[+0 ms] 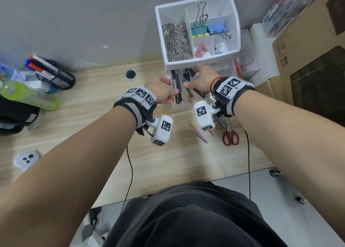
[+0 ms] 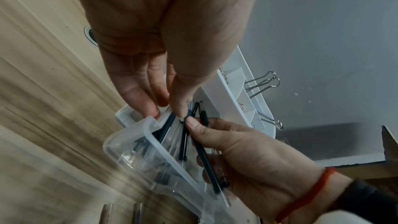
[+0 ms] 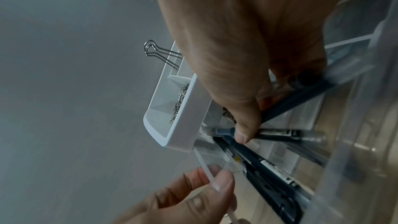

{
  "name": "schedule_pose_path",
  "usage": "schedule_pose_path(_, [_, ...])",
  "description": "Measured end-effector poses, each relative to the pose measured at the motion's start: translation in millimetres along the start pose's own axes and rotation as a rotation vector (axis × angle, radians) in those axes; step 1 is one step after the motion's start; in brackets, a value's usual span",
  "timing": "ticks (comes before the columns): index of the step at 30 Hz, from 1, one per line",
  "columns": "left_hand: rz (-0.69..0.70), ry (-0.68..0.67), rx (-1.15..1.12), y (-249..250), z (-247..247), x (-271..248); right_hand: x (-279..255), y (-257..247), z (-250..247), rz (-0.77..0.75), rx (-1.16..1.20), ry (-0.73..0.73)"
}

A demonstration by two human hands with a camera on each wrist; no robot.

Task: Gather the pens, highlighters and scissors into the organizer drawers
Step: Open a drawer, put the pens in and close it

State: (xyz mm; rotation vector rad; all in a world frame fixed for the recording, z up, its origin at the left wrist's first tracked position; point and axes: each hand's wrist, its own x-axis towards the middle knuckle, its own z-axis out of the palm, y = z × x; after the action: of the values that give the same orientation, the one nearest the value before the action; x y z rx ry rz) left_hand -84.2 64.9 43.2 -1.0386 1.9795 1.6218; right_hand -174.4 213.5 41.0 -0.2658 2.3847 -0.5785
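The black pens point(image 1: 179, 90) lie in the pulled-out clear drawer point(image 1: 182, 105) under the white organizer point(image 1: 197, 60), long axes running 12 to 6. Right hand point(image 1: 200, 80) is over them, fingers point(image 3: 243, 132) curled around one pen. Left hand point(image 1: 161, 91) pinches the drawer's 9 o'clock wall. Still out on the tabletop point(image 1: 177, 162): one red scissors point(image 1: 230, 134) and one pink highlighter point(image 1: 198, 134), both at 6 o'clock from the right hand, which is nearer. Pen count is roughly five; can't tell exactly.
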Motion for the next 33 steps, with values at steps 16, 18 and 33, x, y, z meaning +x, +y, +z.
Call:
schedule_pose_path(16, [0.0, 0.022, 0.047, 1, 2, 0, -3, 11, -19, 0.1, -0.008, -0.181])
schedule_pose_path(18, [0.001, 0.027, 0.051, 1, 3, 1, -2, 11, -17, 0.067, 0.09, -0.134])
schedule_pose_path(33, [0.003, 0.016, 0.067, -1, 1, 3, -2, 9, -15, 0.116, 0.265, -0.077])
